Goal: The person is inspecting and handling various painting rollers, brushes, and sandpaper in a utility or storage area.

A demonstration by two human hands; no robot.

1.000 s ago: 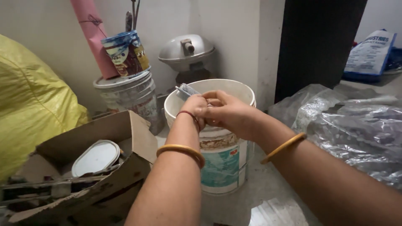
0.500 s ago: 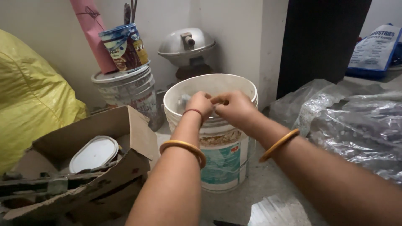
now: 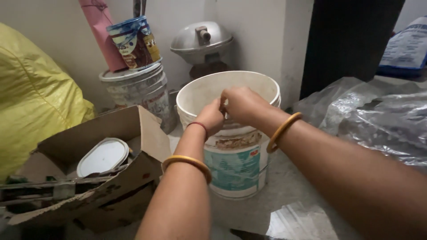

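A white plastic bucket (image 3: 235, 164) with a teal label stands on the floor in the middle. Both my hands meet over its open mouth, just inside the near rim. My left hand (image 3: 211, 116) is pinched, fingertips against my right hand (image 3: 242, 104), which curls over it from the right. Whatever sits between the fingers is hidden. Each wrist wears an orange bangle, and the left also has a thin red thread.
An open cardboard box (image 3: 115, 129) with a round white lid (image 3: 103, 156) lies at the left, beside a yellow sack (image 3: 31, 98). Behind stand a grey bucket (image 3: 138, 91) with a printed tin (image 3: 133, 42) on top, and a metal pot (image 3: 202, 42). Crumpled clear plastic (image 3: 378, 120) lies at the right.
Both hands have dropped from above the bucket's mouth to just inside its near rim. A shiny metal piece seen by the left fingers a second ago is no longer visible.
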